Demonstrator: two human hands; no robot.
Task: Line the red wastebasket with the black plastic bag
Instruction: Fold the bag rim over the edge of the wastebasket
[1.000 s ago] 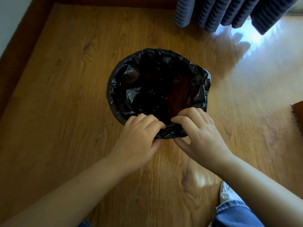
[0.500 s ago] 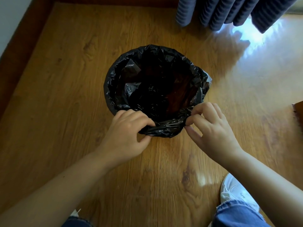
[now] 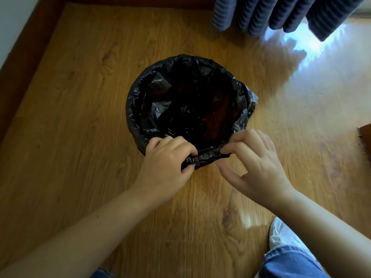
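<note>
plastic bag shiny black | wastebasket dark red inside | floor honey-brown woodgrain | curtain slate-blue, ribbed stripes | jeans faded blue | sneaker white | wall white

We kneel over a wooden floor of warm brown planks. Just beyond our left hand and right hand the wastebasket stands on it, its rim wrapped in the black plastic bag. Nearer to us than the right hand, a white shoe rests on the boards. Well off to that hand's right, a brown edge shows, too cropped to name. Far beyond it, bright light glares on the planks.
</note>
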